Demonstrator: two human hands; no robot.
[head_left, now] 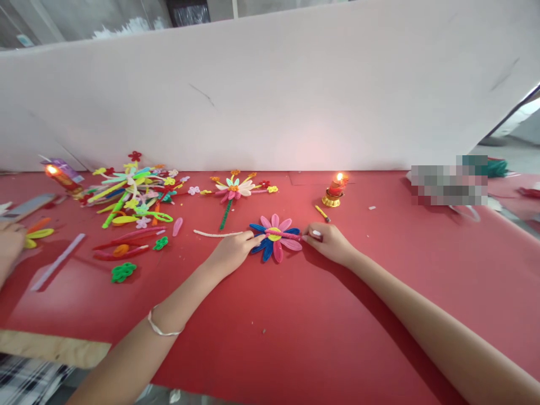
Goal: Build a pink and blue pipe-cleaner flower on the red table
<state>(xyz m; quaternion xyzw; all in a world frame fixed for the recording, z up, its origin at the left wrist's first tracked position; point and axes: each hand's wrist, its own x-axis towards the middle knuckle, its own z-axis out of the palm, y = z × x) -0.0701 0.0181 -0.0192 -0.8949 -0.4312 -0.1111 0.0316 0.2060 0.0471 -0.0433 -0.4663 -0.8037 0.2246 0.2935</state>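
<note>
A pipe-cleaner flower [274, 219] with pink and blue petals and a yellow middle lies flat on the red table [270, 315]. Across it runs a twisted pink pipe cleaner [287, 234]. My left hand [236, 250], closed, pinches the pipe cleaner's left end over the blue petals. At the other end the fingers of my right hand [333, 244] are closed on it. A small white piece [316, 232] shows at my right fingers; its kind is unclear. A whitish pipe cleaner [215, 234] reaches out from beside my left hand.
A lit red candle [336, 187] on a gold stand and a short yellow stick [322, 213] are beyond my right hand. Another lit candle [63, 181] leans at far left near piled pipe-cleaner flowers [130, 188]. Another person's hand [10, 244] is at the left edge.
</note>
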